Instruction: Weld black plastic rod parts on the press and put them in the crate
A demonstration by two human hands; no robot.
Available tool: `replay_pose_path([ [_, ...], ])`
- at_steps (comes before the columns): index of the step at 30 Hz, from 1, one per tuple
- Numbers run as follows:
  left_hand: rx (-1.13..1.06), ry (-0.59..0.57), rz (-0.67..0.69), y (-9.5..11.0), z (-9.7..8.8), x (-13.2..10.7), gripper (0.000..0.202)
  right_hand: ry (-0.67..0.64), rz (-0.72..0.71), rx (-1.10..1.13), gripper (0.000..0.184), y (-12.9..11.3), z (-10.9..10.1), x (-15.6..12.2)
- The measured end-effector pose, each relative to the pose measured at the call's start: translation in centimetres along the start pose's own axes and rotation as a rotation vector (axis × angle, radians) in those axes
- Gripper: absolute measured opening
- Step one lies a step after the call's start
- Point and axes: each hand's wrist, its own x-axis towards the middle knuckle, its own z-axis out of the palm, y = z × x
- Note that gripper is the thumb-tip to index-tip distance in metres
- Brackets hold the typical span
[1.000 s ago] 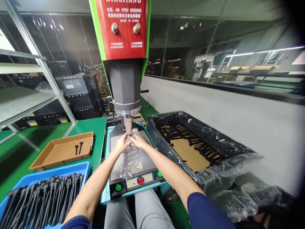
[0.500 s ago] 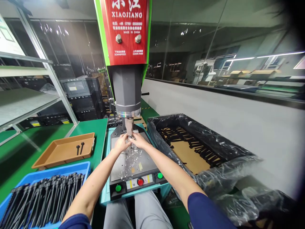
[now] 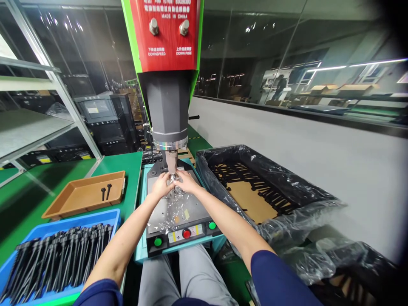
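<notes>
My left hand (image 3: 162,186) and my right hand (image 3: 186,182) meet just below the metal horn (image 3: 171,162) of the press. Between them bunches crinkled clear plastic film (image 3: 173,199), and the fingers of both hands are closed on it. What may lie under the film at my fingertips is hidden. The film trails toward me over the grey metal base plate (image 3: 156,214). Above the hands rises the red and green ultrasonic welding machine (image 3: 168,55).
On the left, a blue tray (image 3: 116,219) holds many black tie-like parts (image 3: 60,263); a brown tray (image 3: 76,199) holds two short black pieces. Green buttons (image 3: 157,241) and a red button (image 3: 186,233) line the base's front. At right stands a plastic-lined bin (image 3: 287,187) with black parts on cardboard.
The view has tipped slightly downward. Both hands stay at the film below the horn, with only a small shift of the fingers.
</notes>
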Motion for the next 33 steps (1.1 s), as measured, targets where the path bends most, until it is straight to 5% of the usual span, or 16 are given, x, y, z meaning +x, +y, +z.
replay_pose_path([
  [9, -0.009, 0.102, -0.010, 0.5, -1.8, -1.4, 0.066, 0.071, 0.041, 0.036, 0.068, -0.2, -2.4, -1.4],
  [15, -0.255, 0.383, -0.167, 2.9, -3.5, -8.0, 0.046, 0.367, 0.117, 0.395, 0.045, -0.7, -4.9, -8.9],
  [19, -0.501, 0.417, -0.388, 3.6, -0.3, -16.2, 0.033, 0.241, 0.321, 0.675, 0.030, -0.2, -3.7, -16.8],
  [23, -0.609, 0.203, -0.676, 1.6, 4.9, -24.3, 0.035, 0.064, 0.626, 0.690, 0.025, 3.1, 0.4, -24.7],
  [25, -0.724, 0.140, -0.797, 0.0, 7.1, -26.9, 0.039, 0.092, 0.807, 0.654, 0.026, 5.3, 2.9, -27.8],
  [29, -0.864, 0.079, -0.942, -2.5, 9.3, -28.2, 0.049, 0.223, 0.945, 0.549, 0.035, 8.6, 6.5, -30.7],
  [33, -0.875, 0.108, -0.958, -3.0, 9.4, -26.6, 0.058, 0.321, 0.881, 0.523, 0.045, 9.8, 7.8, -29.4],
])
